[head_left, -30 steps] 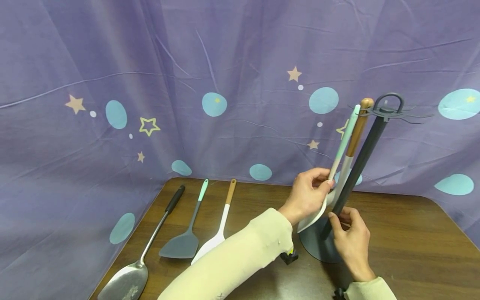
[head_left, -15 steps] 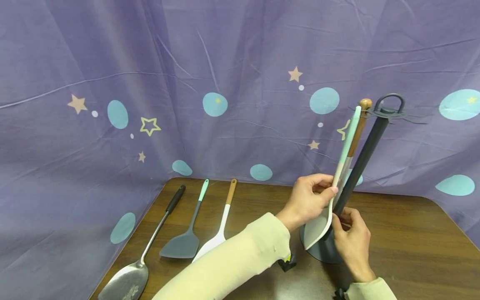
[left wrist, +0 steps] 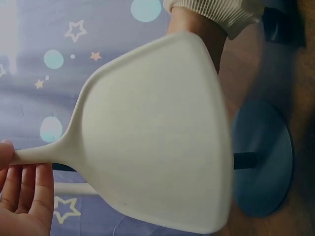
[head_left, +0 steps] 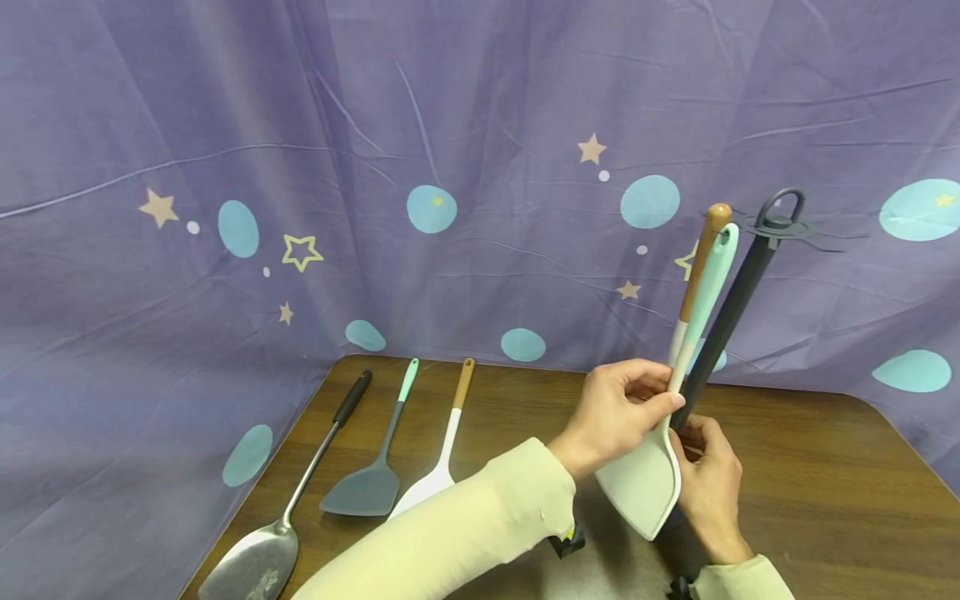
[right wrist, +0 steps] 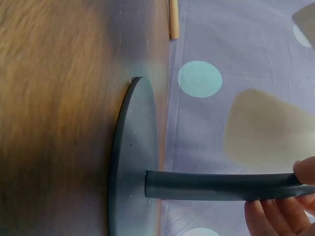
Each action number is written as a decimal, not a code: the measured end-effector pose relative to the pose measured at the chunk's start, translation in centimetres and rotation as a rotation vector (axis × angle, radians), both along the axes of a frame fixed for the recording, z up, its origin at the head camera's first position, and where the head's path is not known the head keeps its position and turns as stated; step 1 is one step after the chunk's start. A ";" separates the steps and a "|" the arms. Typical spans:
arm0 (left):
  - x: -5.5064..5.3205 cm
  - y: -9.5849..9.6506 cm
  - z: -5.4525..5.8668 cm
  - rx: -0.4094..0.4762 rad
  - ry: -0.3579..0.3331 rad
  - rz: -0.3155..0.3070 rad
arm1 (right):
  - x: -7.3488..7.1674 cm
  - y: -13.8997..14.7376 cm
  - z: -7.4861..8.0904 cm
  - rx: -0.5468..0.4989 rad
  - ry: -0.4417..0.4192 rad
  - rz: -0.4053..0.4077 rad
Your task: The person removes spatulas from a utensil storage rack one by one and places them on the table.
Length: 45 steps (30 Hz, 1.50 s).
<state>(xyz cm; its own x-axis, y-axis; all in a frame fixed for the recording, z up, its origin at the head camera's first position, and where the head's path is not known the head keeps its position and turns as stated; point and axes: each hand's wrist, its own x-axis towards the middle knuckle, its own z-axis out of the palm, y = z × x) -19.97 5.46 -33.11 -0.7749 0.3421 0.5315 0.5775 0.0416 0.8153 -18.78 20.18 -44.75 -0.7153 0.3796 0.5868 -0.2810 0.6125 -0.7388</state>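
Note:
My left hand (head_left: 618, 408) pinches a spatula (head_left: 643, 479) low on its neck; it has a mint-green handle and a broad cream blade. In the left wrist view the blade (left wrist: 152, 132) fills the middle, in front of the stand's round base. My right hand (head_left: 708, 483) grips the dark pole (head_left: 731, 325) of a utensil stand, a little above the base (right wrist: 135, 147). Thin hooks and a loop (head_left: 780, 208) top the pole. A utensil with a wooden handle (head_left: 699, 271) stands beside the pole, its lower part hidden behind my left hand and the spatula.
On the left of the wooden table (head_left: 817, 483) lie a steel turner (head_left: 258, 554) with black handle, a grey spatula (head_left: 367, 487) with mint handle, and a white one (head_left: 448, 437) with wooden handle, partly behind my sleeve. A purple curtain (head_left: 480, 275) hangs behind.
The mint-handled spatula has come down and turned its blade to face the head camera; its handle end now crosses in front of the wooden handle. My right hand stays on the pole.

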 end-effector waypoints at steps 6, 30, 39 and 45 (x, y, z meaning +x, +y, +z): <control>0.8 0.0 0.1 -0.015 0.036 0.004 | 0.1 0.1 0.1 0.008 0.006 0.015; 1.5 -0.1 0.6 -0.005 0.072 0.032 | 0.1 0.2 -0.2 0.009 -0.003 0.012; 1.4 -0.7 0.9 0.015 0.044 0.025 | 0.2 0.0 0.1 -0.013 -0.023 0.016; 1.3 -1.2 0.9 0.028 0.039 0.021 | 0.0 0.1 0.1 -0.018 -0.027 0.006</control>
<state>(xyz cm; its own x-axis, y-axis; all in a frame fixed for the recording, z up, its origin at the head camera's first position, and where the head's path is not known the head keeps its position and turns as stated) -18.70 4.27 -32.16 -0.7603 0.3108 0.5704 0.6081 0.0317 0.7932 -18.77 20.24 -44.66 -0.7329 0.3854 0.5607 -0.2645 0.5978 -0.7567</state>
